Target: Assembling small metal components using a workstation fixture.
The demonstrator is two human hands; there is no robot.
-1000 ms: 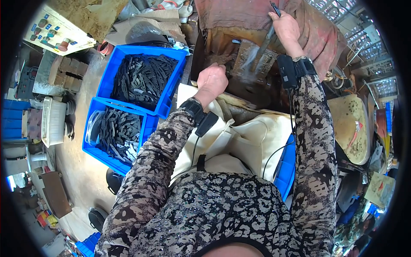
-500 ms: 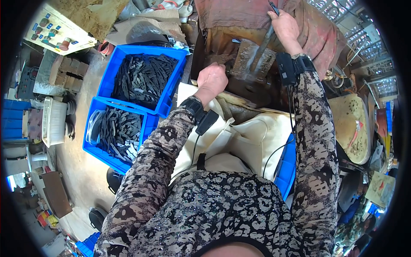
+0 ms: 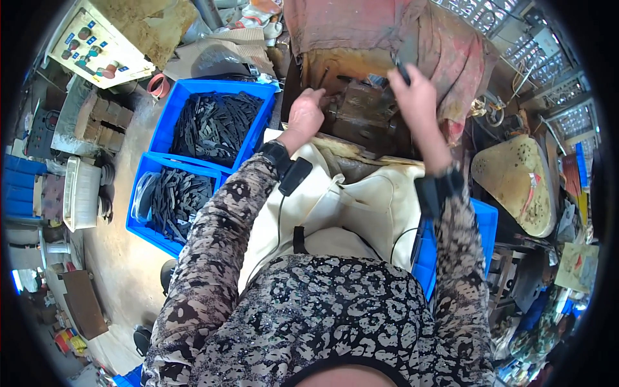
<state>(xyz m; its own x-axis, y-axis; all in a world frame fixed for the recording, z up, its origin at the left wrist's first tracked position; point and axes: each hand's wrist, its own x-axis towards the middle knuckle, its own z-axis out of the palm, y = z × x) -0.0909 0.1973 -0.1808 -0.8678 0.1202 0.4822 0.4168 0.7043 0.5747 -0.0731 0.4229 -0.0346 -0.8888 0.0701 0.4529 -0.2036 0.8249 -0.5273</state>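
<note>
My left hand (image 3: 305,116) is closed with its fingertips pinched, at the left side of a brown, wet-looking metal block (image 3: 362,106) in the machine's recess. A thin dark rod or strip (image 3: 324,76) stands just beyond those fingertips; whether they hold it, I cannot tell. My right hand (image 3: 416,97), smeared by motion, is wrapped round a black handle (image 3: 403,68) above the right side of the block. The handle's far end blurs into grey. Two blue bins (image 3: 256,132) full of dark flat metal strips (image 3: 219,126) stand to my left.
A reddish cloth (image 3: 361,26) drapes over the machine's back and right side. Cream fabric (image 3: 387,200) covers my lap. Another blue bin (image 3: 480,238) is at my right, near a stained triangular board (image 3: 516,184). A cream control box (image 3: 97,48) with knobs stands far left.
My right hand has come down and nearer with the black handle. My left hand has shifted slightly left. The metal bar that slanted over the block no longer shows there.
</note>
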